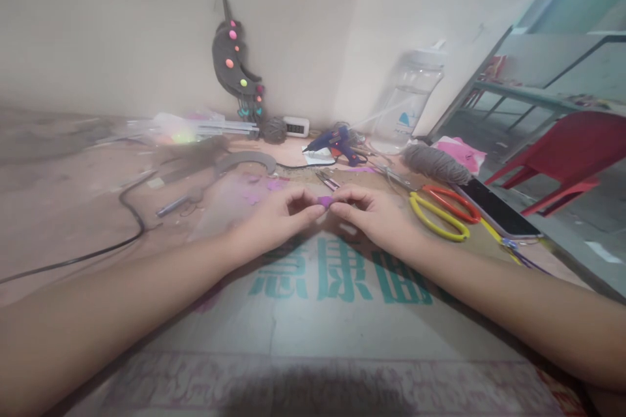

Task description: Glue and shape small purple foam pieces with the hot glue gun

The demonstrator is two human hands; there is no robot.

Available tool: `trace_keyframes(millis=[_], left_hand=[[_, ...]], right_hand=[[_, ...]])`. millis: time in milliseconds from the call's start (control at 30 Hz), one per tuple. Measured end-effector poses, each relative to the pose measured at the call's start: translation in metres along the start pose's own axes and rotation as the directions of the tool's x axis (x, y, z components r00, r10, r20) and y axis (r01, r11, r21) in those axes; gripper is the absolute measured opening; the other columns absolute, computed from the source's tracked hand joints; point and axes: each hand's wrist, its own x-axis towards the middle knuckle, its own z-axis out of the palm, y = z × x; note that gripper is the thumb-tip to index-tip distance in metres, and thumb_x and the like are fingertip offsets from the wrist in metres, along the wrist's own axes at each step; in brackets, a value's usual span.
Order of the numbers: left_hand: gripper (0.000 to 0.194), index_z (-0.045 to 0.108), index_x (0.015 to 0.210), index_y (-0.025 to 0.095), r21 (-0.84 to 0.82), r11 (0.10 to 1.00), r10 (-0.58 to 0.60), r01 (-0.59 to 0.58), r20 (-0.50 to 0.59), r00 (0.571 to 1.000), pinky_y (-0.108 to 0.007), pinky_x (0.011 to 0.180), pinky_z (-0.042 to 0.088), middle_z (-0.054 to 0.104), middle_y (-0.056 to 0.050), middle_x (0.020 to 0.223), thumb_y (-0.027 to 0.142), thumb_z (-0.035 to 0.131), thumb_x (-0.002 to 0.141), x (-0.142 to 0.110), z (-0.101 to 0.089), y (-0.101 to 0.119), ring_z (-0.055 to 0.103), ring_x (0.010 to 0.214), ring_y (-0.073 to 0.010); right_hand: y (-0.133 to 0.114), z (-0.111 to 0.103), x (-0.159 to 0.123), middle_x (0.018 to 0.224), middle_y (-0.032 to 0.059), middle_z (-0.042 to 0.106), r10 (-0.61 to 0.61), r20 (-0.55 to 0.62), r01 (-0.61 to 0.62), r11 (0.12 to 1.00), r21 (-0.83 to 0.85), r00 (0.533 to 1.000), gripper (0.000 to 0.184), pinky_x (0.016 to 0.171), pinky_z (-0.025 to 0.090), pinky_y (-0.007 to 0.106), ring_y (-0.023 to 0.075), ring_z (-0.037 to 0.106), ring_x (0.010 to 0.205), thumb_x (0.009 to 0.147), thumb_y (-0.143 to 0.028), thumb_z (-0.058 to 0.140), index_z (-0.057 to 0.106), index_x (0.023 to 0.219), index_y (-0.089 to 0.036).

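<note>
Worktable against pale wall: small purple piece in two-handed pinch.
Left hand and right hand meet at the piece, thumb and forefinger of each drawn narrow on it, above a sheet printed with teal characters. Just beyond the fingers lie snips; purple cut-outs lie beyond the left hand. Scissors with red and yellow handles rest beside the right hand, near a phone. Farther back: glue gun, water bottle; decorated grey crescent against the wall.
</note>
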Motion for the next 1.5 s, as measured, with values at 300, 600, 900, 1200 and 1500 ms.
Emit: trace_keyframes(millis=[300,600,900,1200,1500], left_hand=[[0.022,0.06,0.082,0.016,0.053,0.998,-0.034,0.034,-0.003,0.999,-0.025,0.06,0.044,0.063,-0.002,0.077,0.038,0.058,0.085,0.0,0.0,0.001,0.056,0.069,-0.0138],[0.022,0.06,0.079,0.017,0.165,0.986,0.018,-0.017,-0.009,1.0,-0.027,0.066,0.044,0.065,-0.001,0.078,0.037,0.056,0.087,-0.002,0.0,0.005,0.058,0.072,-0.015],[0.023,0.062,0.079,0.018,0.214,0.974,0.071,-0.07,0.001,0.997,-0.028,0.068,0.044,0.067,-0.002,0.078,0.038,0.055,0.087,-0.003,0.002,0.007,0.059,0.071,-0.0154],[0.015,0.065,0.089,0.019,0.186,0.978,0.079,-0.091,0.071,0.994,-0.029,0.074,0.047,0.069,-0.002,0.086,0.031,0.055,0.089,-0.002,0.001,0.001,0.061,0.08,-0.0171],[0.022,0.065,0.089,0.017,0.107,0.994,0.02,-0.023,0.035,0.999,-0.028,0.074,0.047,0.069,-0.003,0.088,0.037,0.056,0.089,-0.003,-0.001,0.008,0.061,0.08,-0.0167]], right_hand=[[-0.003,0.002,-0.001,0.073,-0.0007,0.064,0.125,0.036,-0.129,0.978,0.163,0.992,0.024,0.05,0.04,0.022,0.0091,0.052,0.057,0.08,-0.038,0.065,0.068,0.09,-0.017],[-0.003,0.004,0.0,0.079,0.0001,0.064,0.088,0.034,-0.09,0.993,0.071,0.996,0.021,0.06,0.046,0.025,0.0118,0.056,0.068,0.077,-0.036,0.067,0.063,0.086,-0.018],[-0.006,0.004,-0.001,0.071,-0.0023,0.059,0.087,0.034,-0.088,0.996,0.032,0.996,0.018,0.054,0.042,0.023,0.0099,0.05,0.06,0.079,-0.036,0.065,0.061,0.082,-0.018],[-0.007,0.0,0.0,0.065,-0.0039,0.057,0.072,0.024,-0.073,0.997,0.039,0.997,0.019,0.05,0.038,0.022,0.0081,0.047,0.053,0.079,-0.036,0.064,0.061,0.08,-0.018],[-0.007,0.0,-0.001,0.065,-0.0035,0.059,0.062,-0.014,-0.062,0.997,-0.037,0.998,0.014,0.053,0.041,0.022,0.0094,0.051,0.056,0.081,-0.031,0.065,0.064,0.079,-0.018]])
